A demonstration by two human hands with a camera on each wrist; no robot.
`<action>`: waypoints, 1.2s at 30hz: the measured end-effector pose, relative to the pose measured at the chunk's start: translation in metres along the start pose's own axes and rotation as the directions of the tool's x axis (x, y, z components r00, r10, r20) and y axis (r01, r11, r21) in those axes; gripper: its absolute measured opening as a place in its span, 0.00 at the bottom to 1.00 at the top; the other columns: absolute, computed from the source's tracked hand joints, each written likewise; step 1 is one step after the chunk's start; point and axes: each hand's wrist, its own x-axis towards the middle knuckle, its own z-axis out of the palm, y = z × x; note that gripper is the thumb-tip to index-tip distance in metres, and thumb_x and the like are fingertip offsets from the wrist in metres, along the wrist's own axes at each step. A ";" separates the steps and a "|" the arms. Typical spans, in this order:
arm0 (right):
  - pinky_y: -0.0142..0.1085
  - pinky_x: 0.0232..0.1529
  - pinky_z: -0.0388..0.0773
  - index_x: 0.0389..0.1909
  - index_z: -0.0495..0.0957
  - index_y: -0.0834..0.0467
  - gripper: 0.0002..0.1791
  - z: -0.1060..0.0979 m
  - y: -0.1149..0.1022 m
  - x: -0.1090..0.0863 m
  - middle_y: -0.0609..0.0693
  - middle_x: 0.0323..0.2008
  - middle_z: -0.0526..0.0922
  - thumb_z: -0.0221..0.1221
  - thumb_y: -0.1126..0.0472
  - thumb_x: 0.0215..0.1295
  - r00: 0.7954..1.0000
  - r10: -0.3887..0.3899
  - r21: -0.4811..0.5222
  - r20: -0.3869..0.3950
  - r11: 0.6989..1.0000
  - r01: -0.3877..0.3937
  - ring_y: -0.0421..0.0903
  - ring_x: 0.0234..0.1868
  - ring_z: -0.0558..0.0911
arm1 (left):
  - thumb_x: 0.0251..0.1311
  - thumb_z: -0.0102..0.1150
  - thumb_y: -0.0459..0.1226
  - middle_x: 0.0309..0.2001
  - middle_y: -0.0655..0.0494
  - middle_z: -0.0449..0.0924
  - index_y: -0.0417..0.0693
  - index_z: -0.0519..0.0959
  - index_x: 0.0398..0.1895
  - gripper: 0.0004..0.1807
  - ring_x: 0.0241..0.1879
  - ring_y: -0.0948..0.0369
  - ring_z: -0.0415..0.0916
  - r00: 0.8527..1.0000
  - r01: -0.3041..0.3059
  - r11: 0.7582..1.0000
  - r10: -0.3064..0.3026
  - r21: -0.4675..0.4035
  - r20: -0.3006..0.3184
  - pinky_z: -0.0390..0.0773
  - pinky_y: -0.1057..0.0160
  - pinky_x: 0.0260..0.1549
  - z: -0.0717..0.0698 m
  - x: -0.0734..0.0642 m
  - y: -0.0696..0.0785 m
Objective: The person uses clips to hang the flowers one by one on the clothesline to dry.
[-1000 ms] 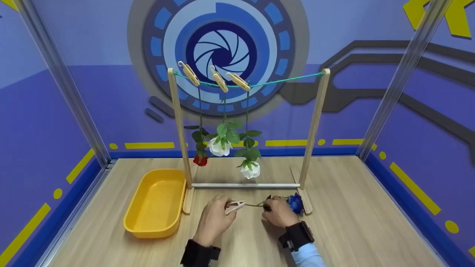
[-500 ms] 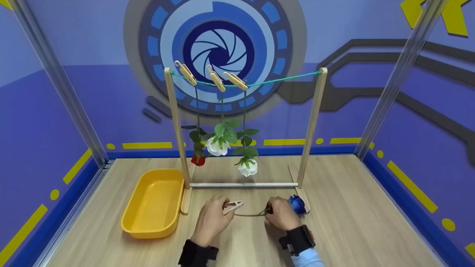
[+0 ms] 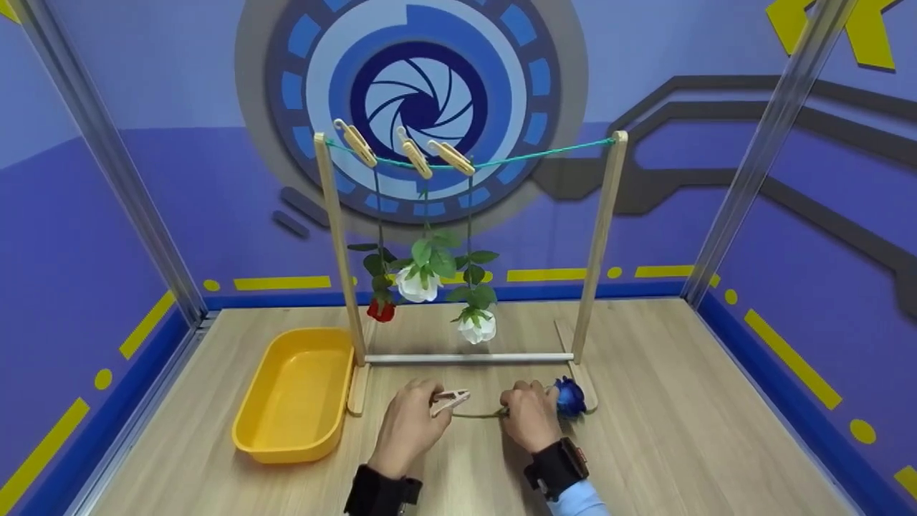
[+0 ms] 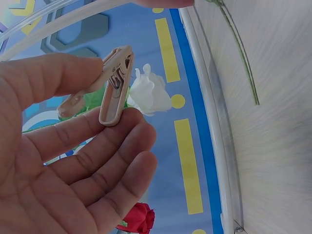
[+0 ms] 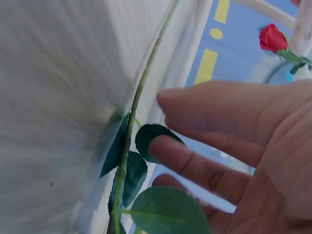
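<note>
Pinched between thumb and fingers of my left hand (image 3: 410,428) is a pale wooden-coloured clothespin (image 4: 115,90), its tip pointing right in the head view. A blue rose (image 3: 571,398) lies on the table at the foot of the rack, its long thin stem (image 3: 478,416) running left toward my left hand. My right hand (image 3: 530,417) hovers over the leafy part of that stem. In the right wrist view its thumb and fingers are spread apart beside the stem (image 5: 139,92), one fingertip against a green leaf (image 5: 148,141).
Behind the hands stands a wooden rack (image 3: 605,236) with a green cord (image 3: 544,155). Clothespins hold a red rose (image 3: 381,311) and two white roses, one higher (image 3: 418,284) and one lower (image 3: 477,327), upside down. A yellow tray (image 3: 247,423) sits at the left.
The blue rose's stem has dropped from beside the clothespin's tip to lower on the table. My right hand has loosened from it and shifted left along it. The left hand keeps its pinch.
</note>
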 end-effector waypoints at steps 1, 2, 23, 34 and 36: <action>0.51 0.35 0.62 0.19 0.85 0.54 0.11 0.001 -0.001 -0.001 0.50 0.25 0.82 0.72 0.73 0.38 1.000 0.004 -0.013 -0.004 1.000 -0.004 0.53 0.29 0.76 | 0.54 0.72 0.31 0.33 0.52 0.80 0.40 0.83 0.38 0.09 0.33 0.60 0.75 1.000 0.000 1.000 0.000 0.001 0.000 0.77 0.57 0.33 0.000 0.000 0.000; 0.51 0.35 0.62 0.18 0.84 0.53 0.11 0.003 -0.001 -0.001 0.50 0.24 0.82 0.72 0.73 0.39 1.000 0.006 -0.022 -0.008 1.000 -0.006 0.54 0.29 0.76 | 0.55 0.72 0.31 0.33 0.53 0.79 0.40 0.83 0.38 0.09 0.32 0.60 0.75 1.000 0.001 1.000 -0.001 0.002 0.000 0.76 0.57 0.33 0.000 0.000 0.000; 0.46 0.32 0.62 0.13 0.77 0.54 0.16 0.010 0.008 -0.001 0.46 0.20 0.74 0.73 0.74 0.40 0.997 0.004 0.084 0.071 0.996 -0.010 0.48 0.26 0.73 | 0.56 0.73 0.31 0.33 0.52 0.80 0.41 0.84 0.38 0.09 0.33 0.60 0.75 1.000 0.006 1.000 -0.006 0.000 0.003 0.76 0.58 0.33 -0.001 0.000 0.001; 0.44 0.32 0.69 0.21 0.79 0.54 0.13 0.005 0.016 0.010 0.45 0.24 0.78 0.71 0.73 0.48 0.992 -0.002 0.172 -0.126 0.985 0.024 0.48 0.29 0.78 | 0.55 0.73 0.31 0.34 0.53 0.80 0.41 0.84 0.39 0.09 0.33 0.60 0.75 1.000 0.010 1.000 -0.010 0.001 -0.005 0.77 0.58 0.34 0.000 0.001 0.002; 0.44 0.32 0.72 0.23 0.81 0.55 0.12 0.004 0.017 0.011 0.45 0.25 0.79 0.71 0.74 0.49 0.990 -0.005 0.204 -0.143 0.978 0.034 0.47 0.29 0.79 | 0.56 0.73 0.31 0.34 0.52 0.80 0.41 0.84 0.40 0.10 0.33 0.60 0.76 1.000 -0.004 1.000 0.004 0.000 -0.019 0.77 0.58 0.34 0.000 0.001 0.001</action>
